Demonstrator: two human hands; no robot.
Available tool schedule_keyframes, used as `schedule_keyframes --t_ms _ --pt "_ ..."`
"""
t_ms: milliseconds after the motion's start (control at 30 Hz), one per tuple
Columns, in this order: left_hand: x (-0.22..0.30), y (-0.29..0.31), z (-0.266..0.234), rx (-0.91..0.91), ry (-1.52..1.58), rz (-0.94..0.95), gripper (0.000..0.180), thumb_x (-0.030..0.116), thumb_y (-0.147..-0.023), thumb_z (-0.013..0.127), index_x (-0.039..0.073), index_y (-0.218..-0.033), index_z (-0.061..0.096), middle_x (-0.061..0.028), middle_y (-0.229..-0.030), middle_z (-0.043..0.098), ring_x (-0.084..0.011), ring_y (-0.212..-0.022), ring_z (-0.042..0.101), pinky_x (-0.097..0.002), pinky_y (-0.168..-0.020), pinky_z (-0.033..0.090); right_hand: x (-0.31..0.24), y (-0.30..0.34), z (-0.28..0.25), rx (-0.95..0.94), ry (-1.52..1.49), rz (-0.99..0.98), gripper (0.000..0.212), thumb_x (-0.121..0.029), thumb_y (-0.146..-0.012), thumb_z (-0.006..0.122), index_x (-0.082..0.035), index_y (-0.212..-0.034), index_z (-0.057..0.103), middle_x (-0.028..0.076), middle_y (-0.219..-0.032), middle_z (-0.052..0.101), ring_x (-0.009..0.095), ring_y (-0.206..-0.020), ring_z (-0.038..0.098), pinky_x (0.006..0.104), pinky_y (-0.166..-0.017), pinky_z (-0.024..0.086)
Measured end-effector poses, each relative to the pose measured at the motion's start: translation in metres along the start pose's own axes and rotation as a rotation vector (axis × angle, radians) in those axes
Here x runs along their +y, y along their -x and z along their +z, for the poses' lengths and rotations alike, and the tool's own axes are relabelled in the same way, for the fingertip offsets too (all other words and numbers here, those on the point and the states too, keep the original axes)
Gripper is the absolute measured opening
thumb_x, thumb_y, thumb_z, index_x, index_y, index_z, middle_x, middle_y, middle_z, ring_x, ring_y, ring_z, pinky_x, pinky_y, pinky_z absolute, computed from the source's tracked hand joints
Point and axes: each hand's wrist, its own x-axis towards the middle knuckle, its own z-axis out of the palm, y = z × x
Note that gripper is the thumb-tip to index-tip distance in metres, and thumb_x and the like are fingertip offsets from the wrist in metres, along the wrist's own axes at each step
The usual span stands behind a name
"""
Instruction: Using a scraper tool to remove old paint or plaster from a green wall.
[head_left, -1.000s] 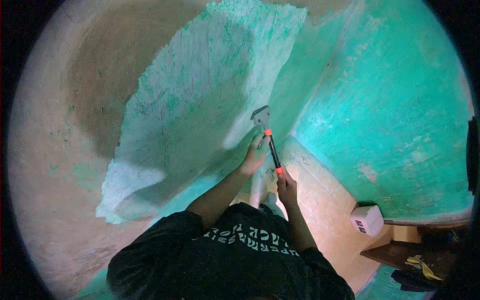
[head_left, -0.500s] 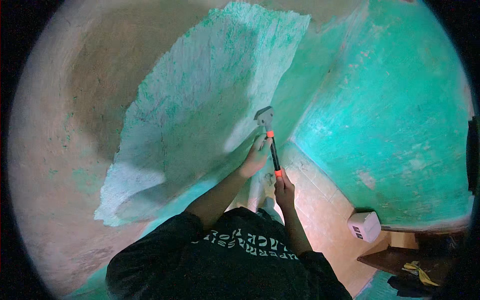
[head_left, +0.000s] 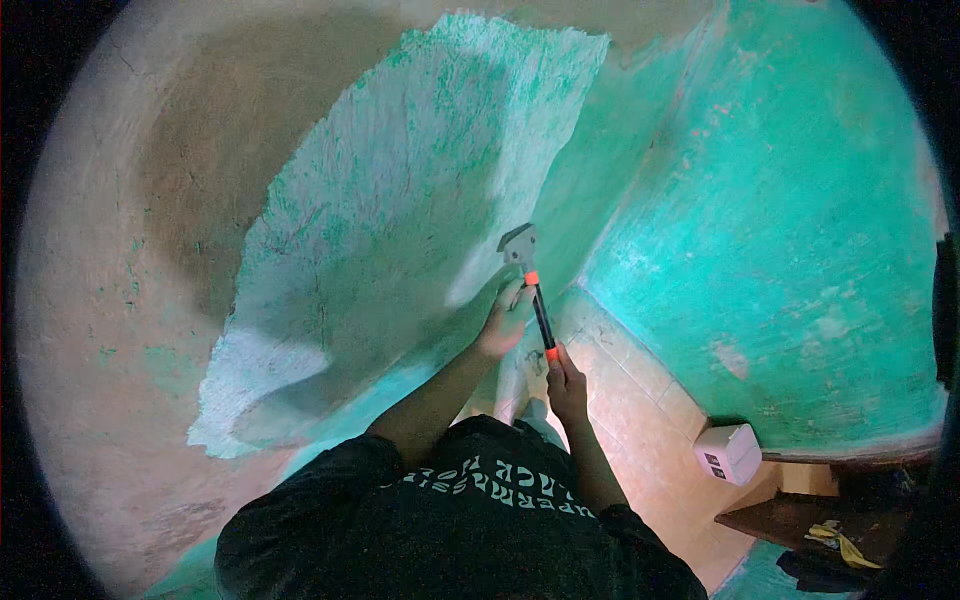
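A long-handled scraper (head_left: 543,312) with a grey head and black handle with orange collars slants up from my hands. My right hand (head_left: 567,385) is wrapped round the handle's lower end, just below the lower orange collar. Higher up, my left hand (head_left: 505,320) is closed by the upper collar, its fingers partly hidden at the handle. The wide scraper head (head_left: 518,243) is at the left wall, over a green painted strip (head_left: 560,215) beside a pale scraped patch (head_left: 400,160). Whether the blade touches the wall, I cannot tell.
Bare brownish wall (head_left: 200,200) surrounds the patch on the left. A green wall (head_left: 780,220) meets it at a corner on the right. A white box-shaped container (head_left: 730,455) stands on the tiled floor (head_left: 640,450), near a dark low shelf (head_left: 770,520) with a yellow item.
The scraper head and both hands have shifted slightly left and down in the picture. The scraper head has tilted a little, and both hands keep their places on the handle.
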Motion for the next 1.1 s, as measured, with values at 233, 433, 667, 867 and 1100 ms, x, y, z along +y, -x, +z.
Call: schedule_keyframes --t_ms 233,433,667,867,1100 --pt "0.027 -0.003 0.002 0.008 0.151 -0.100 0.026 0.027 -0.109 0.056 0.002 -0.115 0.061 -0.0055 -0.089 0.053 -0.0135 -0.085 0.048 -0.0333 -0.076 0.042 -0.026 -0.009 -0.004 0.009 -0.084 -0.025 0.048 -0.030 -0.110 0.052 -0.003 -0.149 0.056 0.004 -0.071 0.057 0.013 -0.066 0.058 0.0308 -0.064 0.049" --pt "0.067 -0.004 0.008 0.004 0.171 0.005 0.028 0.028 -0.109 0.056 0.002 -0.117 0.061 -0.0031 -0.088 0.051 -0.0126 -0.083 0.047 -0.0331 -0.074 0.041 -0.037 -0.014 -0.009 -0.017 -0.126 -0.027 0.053 -0.033 -0.111 0.051 -0.005 -0.156 0.049 -0.005 -0.071 0.047 0.006 -0.060 0.046 0.0246 -0.055 0.039" --pt "0.047 0.002 0.004 0.022 0.174 -0.154 0.025 0.026 -0.109 0.056 0.001 -0.114 0.059 -0.0040 -0.090 0.054 -0.0143 -0.085 0.048 -0.0335 -0.077 0.042 -0.021 -0.011 -0.004 -0.035 -0.093 0.070 0.049 -0.032 -0.110 0.050 -0.004 -0.151 0.054 0.003 -0.075 0.057 0.012 -0.067 0.056 0.0295 -0.065 0.048" --pt "0.072 -0.020 0.007 -0.011 0.082 -0.064 0.024 0.024 -0.109 0.057 0.000 -0.115 0.059 -0.0052 -0.093 0.055 -0.0143 -0.088 0.049 -0.0330 -0.080 0.043 -0.055 -0.032 -0.015 -0.043 -0.312 0.042 0.057 -0.037 -0.110 0.049 -0.003 -0.157 0.046 -0.006 -0.072 0.047 0.004 -0.060 0.044 0.0230 -0.054 0.039" --pt "0.067 -0.018 0.006 0.011 0.102 0.082 0.025 0.023 -0.109 0.058 0.000 -0.118 0.058 -0.0063 -0.097 0.055 -0.0162 -0.093 0.052 -0.0342 -0.086 0.045 -0.039 -0.028 -0.013 -0.048 -0.164 -0.062 0.056 -0.036 -0.110 0.051 -0.005 -0.157 0.046 -0.006 -0.071 0.045 0.004 -0.059 0.044 0.0227 -0.054 0.038"
